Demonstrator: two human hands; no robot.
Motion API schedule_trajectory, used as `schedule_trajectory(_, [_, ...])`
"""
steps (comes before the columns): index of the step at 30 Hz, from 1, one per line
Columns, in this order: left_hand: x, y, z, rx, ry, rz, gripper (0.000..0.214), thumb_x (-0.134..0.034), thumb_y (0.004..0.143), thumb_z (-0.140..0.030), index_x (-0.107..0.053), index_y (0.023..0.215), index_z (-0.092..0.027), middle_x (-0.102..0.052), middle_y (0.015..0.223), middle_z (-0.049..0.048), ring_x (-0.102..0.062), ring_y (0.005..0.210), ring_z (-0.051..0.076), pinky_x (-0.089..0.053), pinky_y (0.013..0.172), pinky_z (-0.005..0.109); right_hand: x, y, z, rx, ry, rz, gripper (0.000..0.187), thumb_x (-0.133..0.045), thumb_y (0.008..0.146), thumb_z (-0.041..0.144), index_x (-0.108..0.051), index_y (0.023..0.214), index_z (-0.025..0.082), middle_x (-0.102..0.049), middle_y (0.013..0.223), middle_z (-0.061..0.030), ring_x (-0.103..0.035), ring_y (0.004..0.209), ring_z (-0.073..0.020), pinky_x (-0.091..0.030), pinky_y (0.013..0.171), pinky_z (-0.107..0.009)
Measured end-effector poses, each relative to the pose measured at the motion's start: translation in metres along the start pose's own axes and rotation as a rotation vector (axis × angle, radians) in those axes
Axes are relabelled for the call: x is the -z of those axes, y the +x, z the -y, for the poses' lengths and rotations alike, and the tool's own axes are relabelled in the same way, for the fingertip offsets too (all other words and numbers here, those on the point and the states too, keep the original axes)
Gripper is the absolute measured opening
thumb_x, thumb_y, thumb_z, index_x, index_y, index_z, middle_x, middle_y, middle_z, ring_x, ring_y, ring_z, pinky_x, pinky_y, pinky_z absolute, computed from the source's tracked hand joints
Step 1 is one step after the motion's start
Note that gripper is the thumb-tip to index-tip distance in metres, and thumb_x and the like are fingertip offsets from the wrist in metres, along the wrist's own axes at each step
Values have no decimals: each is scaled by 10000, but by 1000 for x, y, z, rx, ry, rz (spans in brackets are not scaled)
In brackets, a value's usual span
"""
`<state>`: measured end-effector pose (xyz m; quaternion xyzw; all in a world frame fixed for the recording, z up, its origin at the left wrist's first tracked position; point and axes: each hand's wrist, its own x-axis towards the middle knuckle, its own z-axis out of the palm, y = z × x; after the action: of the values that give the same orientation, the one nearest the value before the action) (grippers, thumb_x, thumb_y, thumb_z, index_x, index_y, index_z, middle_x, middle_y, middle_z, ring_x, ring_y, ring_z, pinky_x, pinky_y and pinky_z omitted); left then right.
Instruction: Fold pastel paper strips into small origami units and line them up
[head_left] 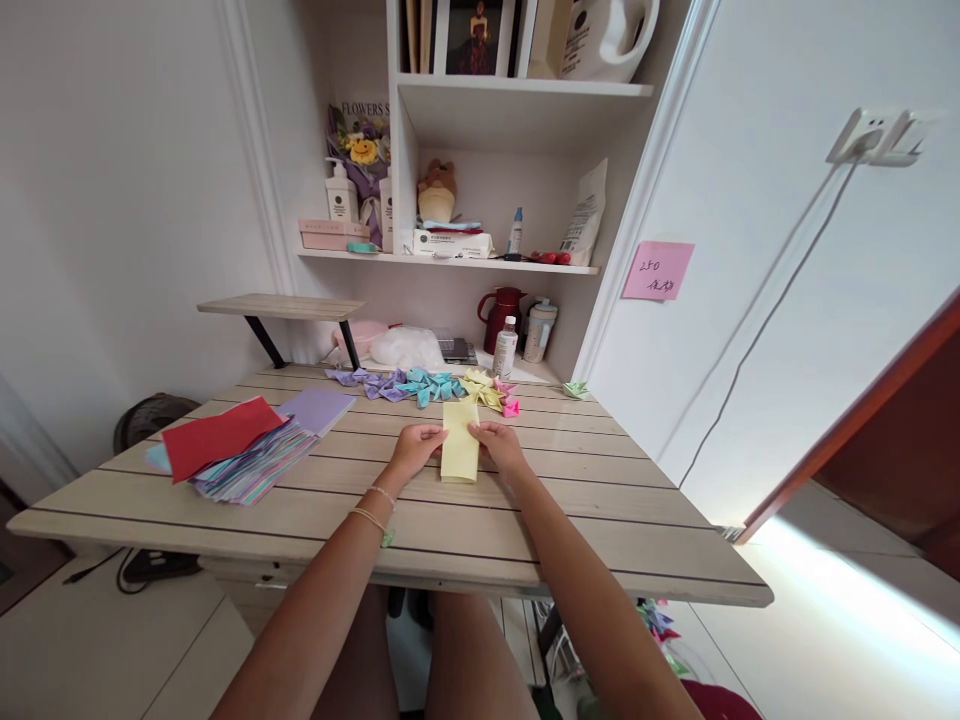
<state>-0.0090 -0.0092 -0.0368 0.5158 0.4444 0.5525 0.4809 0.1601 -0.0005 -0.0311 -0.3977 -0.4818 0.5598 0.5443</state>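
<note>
A pale yellow sheet of paper (459, 455), narrow and upright in shape with a crease down it, is held just over the table. My left hand (417, 448) pinches its left edge, while my right hand (501, 445) grips the right edge with the thumb on top. Some fingers of both hands are hidden behind the paper. Beyond it lies a row of folded paper pieces: purple ones (382, 384), blue ones (431, 386), yellow ones (484, 390) and a pink one (511, 408).
A stack of coloured paper (255, 465) with a red sheet (221, 436) on top lies at the left. A small raised shelf (281, 307) stands behind it. At the table's back are a bottle (505, 348) and a red jug (501, 318). One green folded piece (576, 389) sits far right.
</note>
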Motion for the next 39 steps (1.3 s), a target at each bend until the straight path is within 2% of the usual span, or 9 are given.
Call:
schedule_trajectory(4, [0,-2,-1,7,-7,40,330,-748,541,-346,-674,742,-96,-696,725,92,-633,621,162,-515,606,277,0,0,3,11,32,-6,401,-705,544,521,-603,613,140,-644,648,-38,-597,620,-161,-494,575,-279])
schedule_trajectory(9, [-4,-4,-4,27,8,46,337,-757,526,-343,-675,734,-91,-692,696,93,-630,611,165,-506,599,276,3,2,4,76,13,-128,398,-760,479,456,-629,681,139,-640,641,-35,-588,620,-171,-488,558,-277])
schedule_trajectory(15, [-7,-5,-3,18,-2,81,322,-755,531,-335,-675,733,-97,-693,700,86,-632,631,166,-501,610,271,6,5,2,125,-48,-239,371,-699,545,502,-589,570,148,-594,555,-14,-529,532,-140,-447,493,-253])
schedule_trajectory(19, [-8,-6,-2,29,6,101,332,-756,532,-341,-673,737,-95,-691,706,87,-627,614,158,-501,605,273,7,6,0,191,-48,-240,353,-693,554,483,-624,642,147,-580,551,3,-486,504,-112,-415,471,-225])
schedule_trajectory(25, [-7,-5,1,-11,25,105,318,-755,541,-334,-675,741,-100,-694,745,88,-622,629,148,-501,610,261,9,8,0,196,-57,-343,345,-641,619,496,-583,567,160,-573,533,-2,-511,514,-125,-442,493,-236])
schedule_trajectory(27, [-7,-4,2,-13,24,96,318,-758,534,-337,-674,731,-102,-693,736,87,-622,624,154,-502,598,264,8,7,3,159,-1,-307,329,-647,622,488,-600,611,163,-597,563,-9,-542,540,-135,-465,518,-242])
schedule_trajectory(33, [-5,-2,0,-56,-12,-49,335,-746,546,-357,-670,739,-94,-689,688,87,-624,596,158,-511,581,272,-4,-3,7,-90,67,56,391,-618,670,518,-646,754,137,-669,700,-80,-621,638,-182,-511,613,-301])
schedule_trajectory(35, [-5,-2,-2,-80,-31,-121,337,-746,542,-351,-671,744,-92,-693,708,90,-629,609,162,-513,586,273,-7,-5,5,-77,11,98,341,-661,649,467,-646,720,134,-672,707,-75,-622,642,-177,-507,624,-292])
schedule_trajectory(39, [-5,-2,-4,-110,-76,-197,311,-742,547,-331,-671,736,-94,-698,730,92,-636,628,164,-511,589,263,-9,-3,1,-55,-22,65,297,-625,678,439,-641,687,142,-666,671,-57,-618,647,-173,-495,619,-278])
